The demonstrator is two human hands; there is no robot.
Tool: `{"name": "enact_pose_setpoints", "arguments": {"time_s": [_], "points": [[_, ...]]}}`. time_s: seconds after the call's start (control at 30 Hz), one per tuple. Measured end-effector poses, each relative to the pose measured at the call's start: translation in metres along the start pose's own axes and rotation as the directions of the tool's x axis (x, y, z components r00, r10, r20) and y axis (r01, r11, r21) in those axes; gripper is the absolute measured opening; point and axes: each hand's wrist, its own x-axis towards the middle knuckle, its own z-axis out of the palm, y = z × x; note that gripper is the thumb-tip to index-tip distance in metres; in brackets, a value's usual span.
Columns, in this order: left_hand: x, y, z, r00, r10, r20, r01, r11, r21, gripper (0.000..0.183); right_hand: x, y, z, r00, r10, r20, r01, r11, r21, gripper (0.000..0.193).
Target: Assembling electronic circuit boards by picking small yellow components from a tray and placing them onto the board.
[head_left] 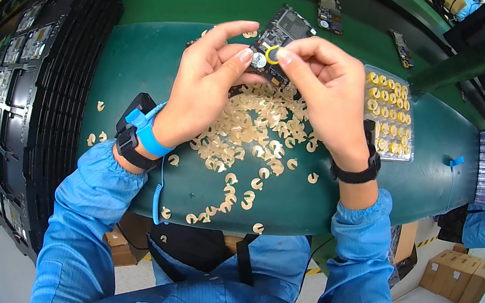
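Note:
My left hand (205,86) holds a black circuit board (289,25) tilted above the green mat, its thumb and fingers closed on the board's left edge. Between the thumb and fingers of my right hand (337,100) is a yellow-rimmed round part (271,54), resembling a coin cell, held against the face of the board. A white round sticker shows on the board just left of it. Below both hands lies a loose heap of small cream C-shaped pieces (254,124). A blue wrist strap (152,129) with a coiled cord circles my left wrist.
Right of my right hand sits a clear tray (409,156) of yellow-rimmed round parts. Tall stacked black trays (58,93) with boards stand at the left. More circuit boards (329,14) lie on the green ledge behind. Cardboard boxes (457,277) stand on the floor at right.

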Motion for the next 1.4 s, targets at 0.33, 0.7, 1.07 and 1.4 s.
{"name": "enact_pose_setpoints", "arguments": {"time_s": [0.33,0.7,1.07,1.4], "points": [[0.001,-0.001,0.0,0.997,-0.076,0.028,0.077,0.996,-0.047,0.032,-0.003,0.009,0.003,0.997,-0.056,0.043,0.066,0.961,-0.27,0.009],[0.0,0.001,0.001,0.997,-0.064,0.036,0.066,0.996,-0.056,0.033,-0.003,0.004,0.005,0.995,-0.088,0.036,0.095,0.929,-0.358,0.01],[0.0,0.002,0.002,0.998,-0.058,0.026,0.06,0.996,-0.069,0.034,-0.002,0.005,0.002,0.988,-0.151,0.04,0.154,0.908,-0.39,0.008],[-0.001,0.003,0.003,1.0,-0.013,0.017,0.013,0.999,-0.044,0.035,-0.004,-0.004,0.003,0.976,-0.203,0.08,0.217,0.866,-0.451,0.006]]}}
